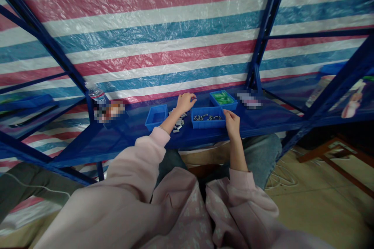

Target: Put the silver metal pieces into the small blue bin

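In the head view, the left hand [186, 102] curls loosely, metallic pieces [177, 128] just below it; whether it holds anything is unclear. The right hand [233, 123] pinches at the parts bin [208, 124] on its left, contents of the pinch indiscernible.

Your tabletop [131, 128] looks smooth and glossy, like the painted metal of the frame [264, 27]. The bins [209, 124] before you are smooth, faintly shiny plastic; the small parts [207, 118] gleam like metal. The striped sheet [160, 23] is crinkled, glossy plastic. Your sleeves [137, 159] are soft matt cloth, your trousers [263, 155] denim, and the bottle [97, 95] clear plastic.
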A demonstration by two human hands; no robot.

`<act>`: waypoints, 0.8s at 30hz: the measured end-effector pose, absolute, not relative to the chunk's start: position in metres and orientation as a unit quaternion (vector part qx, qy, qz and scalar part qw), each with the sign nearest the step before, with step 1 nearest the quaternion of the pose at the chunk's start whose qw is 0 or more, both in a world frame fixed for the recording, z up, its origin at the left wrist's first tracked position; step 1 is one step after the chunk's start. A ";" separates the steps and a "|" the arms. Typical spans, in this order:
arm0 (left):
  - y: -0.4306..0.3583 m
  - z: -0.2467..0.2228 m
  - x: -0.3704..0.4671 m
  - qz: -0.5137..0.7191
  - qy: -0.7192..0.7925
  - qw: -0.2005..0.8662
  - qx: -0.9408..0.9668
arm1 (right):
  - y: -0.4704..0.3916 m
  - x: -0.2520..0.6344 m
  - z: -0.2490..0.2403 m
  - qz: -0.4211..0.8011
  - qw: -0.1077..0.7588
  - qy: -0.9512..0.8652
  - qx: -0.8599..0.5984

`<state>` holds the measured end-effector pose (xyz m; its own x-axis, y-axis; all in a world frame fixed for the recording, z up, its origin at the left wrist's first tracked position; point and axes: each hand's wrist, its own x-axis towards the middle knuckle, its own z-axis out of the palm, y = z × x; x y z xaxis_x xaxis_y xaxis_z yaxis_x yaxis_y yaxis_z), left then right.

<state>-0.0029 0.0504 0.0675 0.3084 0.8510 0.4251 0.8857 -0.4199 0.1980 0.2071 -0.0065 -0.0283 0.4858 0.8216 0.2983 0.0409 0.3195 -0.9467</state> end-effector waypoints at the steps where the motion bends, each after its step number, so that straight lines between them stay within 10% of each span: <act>1: 0.055 0.070 -0.010 -0.219 -0.562 0.040 -0.797 | -0.007 0.207 -0.028 0.282 0.694 -0.422 -0.510; 24: 0.092 0.033 -0.024 -0.054 -0.684 0.060 -0.725 | -0.009 0.206 -0.028 0.271 0.688 -0.435 -0.514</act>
<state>-0.0238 0.0920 0.0329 0.0589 0.9854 0.1598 0.9983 -0.0575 -0.0136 0.2061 -0.0089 -0.0281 0.4742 0.8200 0.3204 0.0741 0.3254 -0.9427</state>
